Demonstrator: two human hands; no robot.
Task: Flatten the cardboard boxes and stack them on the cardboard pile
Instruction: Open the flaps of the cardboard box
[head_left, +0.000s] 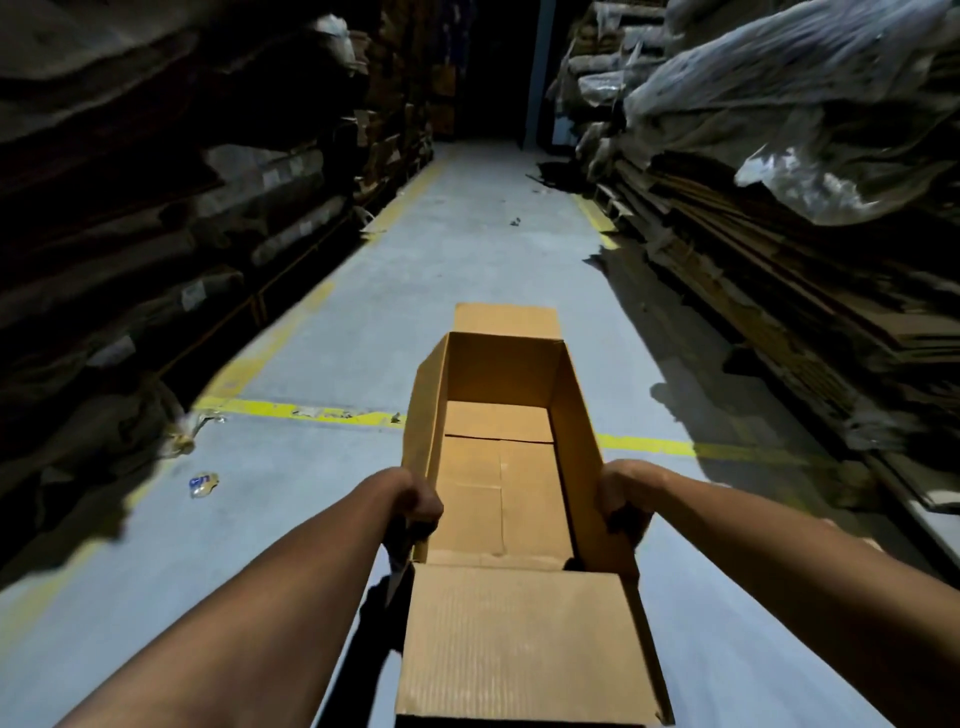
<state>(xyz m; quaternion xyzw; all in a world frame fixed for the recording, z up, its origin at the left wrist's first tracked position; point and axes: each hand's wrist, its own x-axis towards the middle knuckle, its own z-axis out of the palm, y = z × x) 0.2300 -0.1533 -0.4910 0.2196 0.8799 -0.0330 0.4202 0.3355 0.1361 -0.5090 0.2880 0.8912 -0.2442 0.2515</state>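
Both-handed, left hand (415, 501) and right hand (623, 499) grip the open, unmarked cardboard box (498, 467) by its side walls

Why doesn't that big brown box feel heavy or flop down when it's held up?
The cardboard box is probably light: it looks empty inside. Its walls hold straight between the left hand and right hand, so it seems fairly stiff. The loose open flaps would likely swing and bend.

Grey concrete floor (467, 249) marked with yellow lines (291, 410). A crumpled wrapper (203, 483) lies left of the aisle. Plastic-wrapped bundles (779, 93) sit on the right-hand stacks.
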